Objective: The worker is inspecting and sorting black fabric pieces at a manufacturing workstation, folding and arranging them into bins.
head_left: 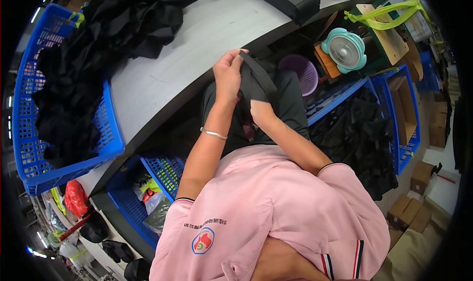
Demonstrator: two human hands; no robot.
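Where black fabric (254, 79) overlaps, the right hand (259, 111) is mostly hidden.

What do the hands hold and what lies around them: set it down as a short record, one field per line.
left hand: fingers pinch the upper end of the black cloth
right hand: mostly hidden by the cloth; grip cannot be seen
left wrist: silver bracelet
table: pale top, bearing a black pile
blue basket: at far left, the pile reaching into it
purple basket: right of the cloth
fan: turquoise, right of the purple basket
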